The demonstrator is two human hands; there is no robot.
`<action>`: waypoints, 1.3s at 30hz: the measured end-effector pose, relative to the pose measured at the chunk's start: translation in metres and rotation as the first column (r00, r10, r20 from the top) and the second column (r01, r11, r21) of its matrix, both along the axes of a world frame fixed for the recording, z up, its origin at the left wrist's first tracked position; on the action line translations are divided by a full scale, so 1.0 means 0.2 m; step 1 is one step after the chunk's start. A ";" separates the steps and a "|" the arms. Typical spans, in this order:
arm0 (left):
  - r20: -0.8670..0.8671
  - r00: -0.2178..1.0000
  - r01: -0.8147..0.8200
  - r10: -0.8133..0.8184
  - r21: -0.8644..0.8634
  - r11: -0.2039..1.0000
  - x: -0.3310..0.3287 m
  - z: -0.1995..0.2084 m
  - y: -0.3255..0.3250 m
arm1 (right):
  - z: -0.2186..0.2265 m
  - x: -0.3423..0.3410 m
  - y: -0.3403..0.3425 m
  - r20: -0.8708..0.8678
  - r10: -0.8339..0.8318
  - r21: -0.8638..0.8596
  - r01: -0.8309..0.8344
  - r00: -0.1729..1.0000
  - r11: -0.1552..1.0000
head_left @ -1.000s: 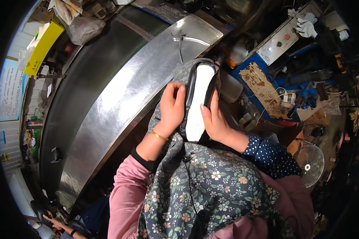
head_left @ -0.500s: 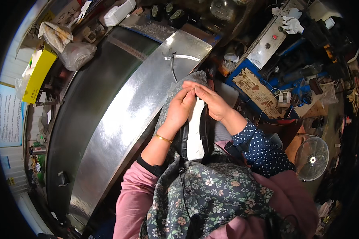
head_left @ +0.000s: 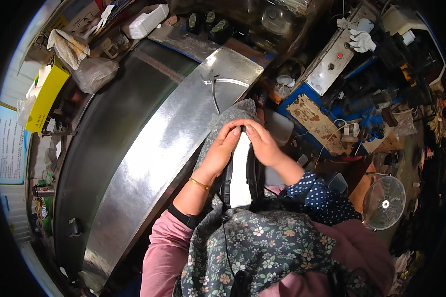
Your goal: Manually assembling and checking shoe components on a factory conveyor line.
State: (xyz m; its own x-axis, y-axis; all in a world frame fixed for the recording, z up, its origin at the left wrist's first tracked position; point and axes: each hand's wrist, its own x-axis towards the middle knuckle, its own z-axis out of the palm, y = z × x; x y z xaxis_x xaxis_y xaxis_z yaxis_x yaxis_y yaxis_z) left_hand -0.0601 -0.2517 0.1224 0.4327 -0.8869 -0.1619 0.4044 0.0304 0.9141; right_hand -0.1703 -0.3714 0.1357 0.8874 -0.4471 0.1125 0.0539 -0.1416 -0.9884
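Observation:
A long shoe-like piece (head_left: 241, 173) points away from me above my lap, with a white strip down its middle and black sides. My left hand (head_left: 219, 152) curls around its far end from the left, thumb on top. From the right my right hand (head_left: 266, 147) wraps the same end, its thumb close to the left thumb. The fingers cover the tip and whatever they press there. Beyond my hands, silver pincers (head_left: 214, 93) lie with handles spread on the shiny metal sheet (head_left: 143, 143).
A dark conveyor belt (head_left: 111, 106) runs along the sheet's left side. Right of me stand a control box (head_left: 327, 67) with buttons, a white glove (head_left: 362, 41) and a round fan (head_left: 384, 203). A yellow box (head_left: 47, 99) and a plastic bag (head_left: 95, 74) sit at the far left.
My hands and the shoe-like piece have shifted slightly nearer to me. Both thumbs have changed place a little at its far end. The pincers stay on the sheet.

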 end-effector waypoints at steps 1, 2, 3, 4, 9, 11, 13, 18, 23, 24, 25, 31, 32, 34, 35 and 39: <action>0.075 0.997 0.032 -0.031 -0.008 0.999 0.02 0.00 -0.01 | -0.02 0.01 0.04 0.051 -0.101 -0.060 0.104 0.994 0.993; 0.077 0.996 0.040 -0.040 -0.006 0.999 0.00 0.01 -0.01 | -0.05 -0.01 0.04 0.053 -0.110 -0.057 0.113 0.993 0.992; 0.137 0.990 -0.020 0.015 0.035 0.999 -0.03 0.02 -0.03 | -0.08 -0.01 0.01 0.068 -0.073 -0.013 0.074 0.995 0.997; 0.203 0.976 -0.088 0.073 0.065 0.994 -0.03 0.03 -0.06 | -0.09 0.00 -0.04 0.091 -0.032 0.026 0.030 0.995 0.999; 0.852 0.523 0.242 0.011 -0.162 0.957 -0.33 0.38 -0.12 | 0.36 -0.30 -0.11 0.082 -0.018 0.767 -0.052 0.996 0.640; 0.765 0.611 0.525 -0.201 -0.202 0.827 -0.39 0.40 -0.12 | 0.30 -0.62 -0.24 0.079 0.217 0.854 -0.178 0.973 0.488; 0.567 0.771 0.500 -0.291 -0.255 0.828 -0.24 0.29 -0.08 | 0.28 -0.79 -0.32 -0.257 0.317 0.357 -0.215 0.913 0.909; 0.881 0.463 -0.478 0.093 0.160 0.863 0.43 -0.36 0.10 | -0.17 -1.17 -0.08 -0.210 -0.307 0.467 0.371 0.928 0.802; 0.990 0.043 -0.681 -0.138 0.130 0.721 0.73 -0.59 0.42 | -0.18 -0.71 -0.27 -0.218 -0.344 0.441 0.406 0.914 0.801; 0.984 0.088 -0.706 -0.154 0.171 0.687 0.73 -0.60 0.41 | -0.17 -0.59 -0.45 -0.058 -0.222 0.610 0.210 0.973 0.764; 0.984 0.040 -0.692 -0.175 0.154 0.706 0.73 -0.62 0.41 | -0.15 -0.40 -0.60 0.121 -0.113 0.742 -0.015 0.986 0.670; 0.986 0.053 -0.681 -0.159 0.152 0.716 0.72 -0.53 0.34 | -0.22 0.87 -1.28 -0.019 -0.263 -0.317 0.244 0.965 0.917; 0.986 0.083 -0.699 -0.143 0.159 0.697 0.72 -0.53 0.40 | -0.26 1.09 -1.23 -0.154 -0.287 -0.394 0.207 0.946 0.895; 0.990 0.108 -0.681 -0.094 0.143 0.718 0.74 -0.55 0.31 | -0.47 1.34 -1.55 -0.102 -0.317 -0.527 0.219 0.943 0.821; 0.986 0.121 -0.690 -0.113 0.165 0.704 0.73 -0.54 0.36 | -0.48 1.48 -1.54 -0.177 -0.310 -0.552 0.167 0.934 0.817; 0.971 0.157 -0.673 -0.179 0.238 0.700 0.76 -0.50 0.37 | -0.41 1.78 -1.59 -0.271 -0.552 -0.950 -0.126 0.789 0.286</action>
State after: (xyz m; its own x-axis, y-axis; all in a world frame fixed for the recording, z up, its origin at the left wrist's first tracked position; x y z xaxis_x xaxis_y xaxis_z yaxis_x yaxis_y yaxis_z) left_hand 0.0921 -0.1770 0.0223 0.7820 -0.5864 0.2114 -0.6175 -0.6828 0.3904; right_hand 0.1859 -0.6884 0.0544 0.8238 -0.5296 0.2021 -0.5344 -0.8445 -0.0346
